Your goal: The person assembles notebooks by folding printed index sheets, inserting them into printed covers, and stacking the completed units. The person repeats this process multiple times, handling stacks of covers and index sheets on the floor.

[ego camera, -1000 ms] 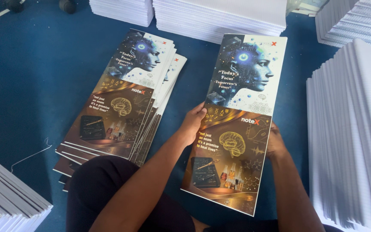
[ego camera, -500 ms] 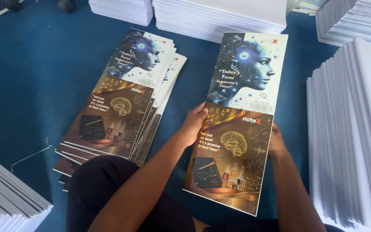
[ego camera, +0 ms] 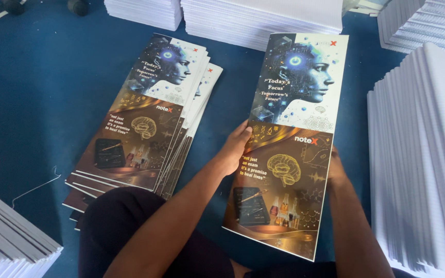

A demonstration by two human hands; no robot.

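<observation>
Nearest: dark-trousered knee (ego camera: 130,226), both forearms reaching out over it. Low left corner, edge of a white sheet stack (ego camera: 6,237). Left hand (ego camera: 233,152) clamped on left edge of a long printed cover sheet (ego camera: 289,139), thumb on the face near the fold line, fingers tucked behind. Right hand (ego camera: 334,167) mostly hidden behind the right edge; grip pressed against that edge, finger positions impossible to tell. Sheet held flat, tilted slightly, just above the blue floor (ego camera: 42,92), upper half pale with a blue head graphic, lower half brown-gold. Just left, well apart from the hands: fanned pile of matching covers (ego camera: 145,118) lying on the floor. Right side: tall white paper stack (ego camera: 423,154). Farthest back: more white stacks (ego camera: 263,15) along the top edge.
</observation>
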